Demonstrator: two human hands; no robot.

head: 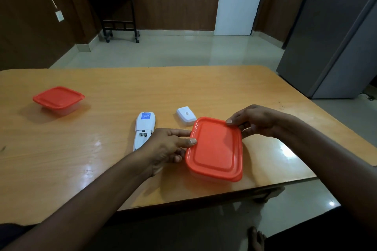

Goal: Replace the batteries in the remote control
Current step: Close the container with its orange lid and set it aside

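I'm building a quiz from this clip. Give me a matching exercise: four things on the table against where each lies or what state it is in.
Things:
1. remote control
2. battery cover
3. near container
4. far container

Descriptions:
A. alone at the table's left side, lid on
B. face down, battery bay open
C. held at its lid by left hand and right hand
D. small white piece lying beyond the near container

Pairs: 1-B, 2-D, 3-C, 4-A

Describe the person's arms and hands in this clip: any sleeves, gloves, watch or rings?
Both forearms are bare right down to the frame edge, with no sleeve in view. The left hand and right hand wear no gloves. No watch, bracelet or ring shows on either. Fingernails are short and unpainted.
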